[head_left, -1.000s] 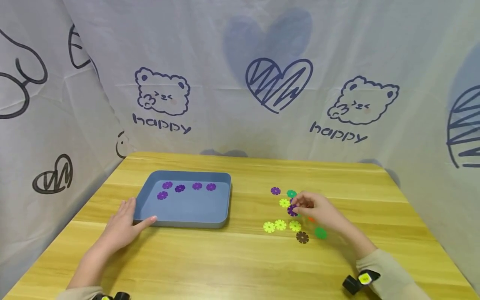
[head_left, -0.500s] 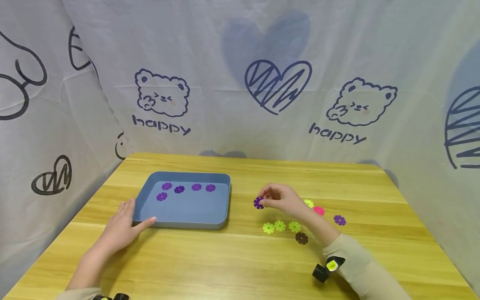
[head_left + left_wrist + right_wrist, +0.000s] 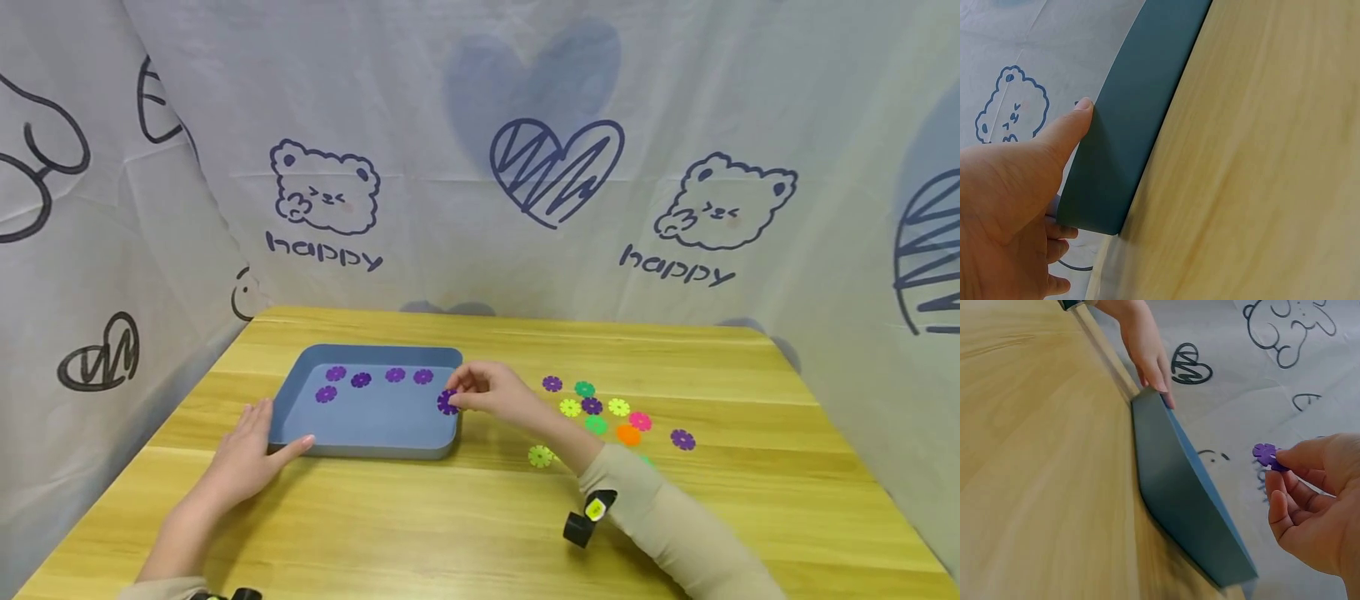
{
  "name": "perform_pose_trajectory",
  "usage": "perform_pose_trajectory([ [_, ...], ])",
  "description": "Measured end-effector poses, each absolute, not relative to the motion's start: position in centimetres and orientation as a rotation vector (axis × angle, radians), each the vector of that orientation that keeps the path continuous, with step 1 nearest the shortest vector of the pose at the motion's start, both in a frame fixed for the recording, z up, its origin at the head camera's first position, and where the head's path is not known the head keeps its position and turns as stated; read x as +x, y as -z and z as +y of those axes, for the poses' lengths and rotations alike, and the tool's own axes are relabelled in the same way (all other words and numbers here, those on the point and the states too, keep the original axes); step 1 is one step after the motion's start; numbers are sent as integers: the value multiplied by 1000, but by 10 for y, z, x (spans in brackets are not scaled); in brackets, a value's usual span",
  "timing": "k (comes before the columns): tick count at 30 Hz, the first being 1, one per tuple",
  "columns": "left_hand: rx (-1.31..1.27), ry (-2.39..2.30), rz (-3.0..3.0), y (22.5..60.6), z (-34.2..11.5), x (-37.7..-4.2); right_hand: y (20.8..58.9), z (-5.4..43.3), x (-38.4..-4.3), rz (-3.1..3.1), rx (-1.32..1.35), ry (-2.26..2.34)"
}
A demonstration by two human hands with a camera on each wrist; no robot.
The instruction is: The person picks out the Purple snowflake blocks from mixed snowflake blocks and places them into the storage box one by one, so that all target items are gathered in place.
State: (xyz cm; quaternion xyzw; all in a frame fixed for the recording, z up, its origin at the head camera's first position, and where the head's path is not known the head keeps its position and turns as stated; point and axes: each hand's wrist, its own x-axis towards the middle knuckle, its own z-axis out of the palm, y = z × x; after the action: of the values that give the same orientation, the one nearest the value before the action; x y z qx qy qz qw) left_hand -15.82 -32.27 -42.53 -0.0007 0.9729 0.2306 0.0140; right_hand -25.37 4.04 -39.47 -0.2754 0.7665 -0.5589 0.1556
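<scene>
Purple snowflake-shaped plastic discs (image 3: 395, 375), several of them, lie in a blue-grey tray (image 3: 365, 452). My right hand (image 3: 491, 392) pinches another purple disc (image 3: 447, 402) by thumb and fingertips at the tray's right rim. In the right wrist view the pinched disc (image 3: 1265, 454) shows beyond the tray wall (image 3: 1175, 481), held off it. My left hand (image 3: 243, 454) rests at the tray's near left corner, fingers extended along the left side and thumb on the near rim. The left wrist view shows that thumb (image 3: 1075, 125) touching the tray's edge (image 3: 1129, 119).
Right of the tray lie loose discs: yellow (image 3: 570, 407), green (image 3: 596, 425), orange (image 3: 628, 435), pink (image 3: 641, 422) and purple (image 3: 683, 439). The right forearm covers part of this group. A printed cloth (image 3: 450, 250) hangs behind the wooden table (image 3: 420, 533).
My right hand has carried a purple disc leftward from the loose group to the tray's right rim. The left hand has stayed at its corner.
</scene>
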Motion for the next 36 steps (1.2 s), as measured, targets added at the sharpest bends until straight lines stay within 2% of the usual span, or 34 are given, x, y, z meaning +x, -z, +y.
perform_pose_trajectory([
  [13, 2, -721, 3035, 425, -321, -156, 403, -31, -266, 2139, -678, 1711],
  [36, -62, -647, 3022, 420, -319, -155, 418, -121, -283, 2192, -226, 1777],
])
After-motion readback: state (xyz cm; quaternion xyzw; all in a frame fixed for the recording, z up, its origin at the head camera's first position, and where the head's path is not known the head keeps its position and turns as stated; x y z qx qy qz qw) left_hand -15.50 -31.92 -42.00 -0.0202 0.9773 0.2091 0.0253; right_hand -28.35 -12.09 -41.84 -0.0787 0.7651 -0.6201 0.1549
